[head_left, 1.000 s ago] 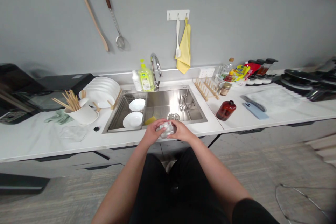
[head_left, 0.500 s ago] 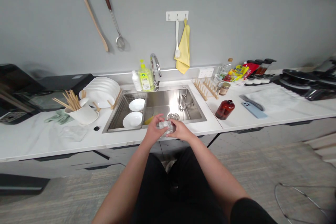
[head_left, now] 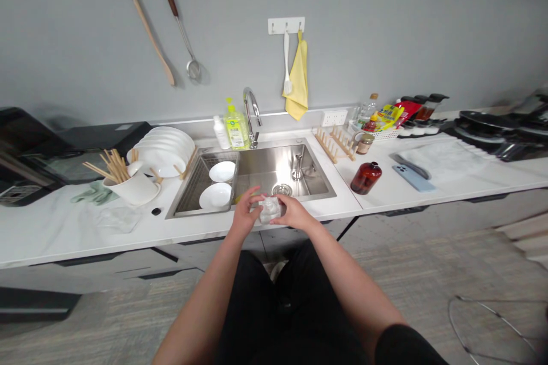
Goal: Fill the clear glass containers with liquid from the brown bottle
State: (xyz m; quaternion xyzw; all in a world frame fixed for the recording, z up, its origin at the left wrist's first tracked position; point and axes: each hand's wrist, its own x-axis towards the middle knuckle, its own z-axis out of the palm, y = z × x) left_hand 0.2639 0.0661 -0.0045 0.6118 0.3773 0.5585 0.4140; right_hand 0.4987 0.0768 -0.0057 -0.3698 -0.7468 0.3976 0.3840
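A small clear glass tumbler [head_left: 269, 210] is held just above the sink's front edge, its shape partly hidden by my fingers. My right hand [head_left: 293, 213] grips it from the right side. My left hand [head_left: 245, 214] has its fingers spread and touches its left side. Behind my left hand, a yellow sponge [head_left: 238, 199] lies mostly hidden in the stainless steel sink [head_left: 285, 174], close to the drain strainer [head_left: 281, 189].
An inset wire rack [head_left: 194, 182] holds white dishes at the sink's left. A faucet [head_left: 252, 117], soap bottles, and a wooden plate rack stand behind. A mug of chopsticks, stacked plates, an amber bottle [head_left: 366, 177], and a phone [head_left: 413, 178] sit on the white counter [head_left: 77, 234].
My left hand has opened its fingers a little and shifted to the left of the glass. The view has drifted slightly, with the counter items moving left in the picture.
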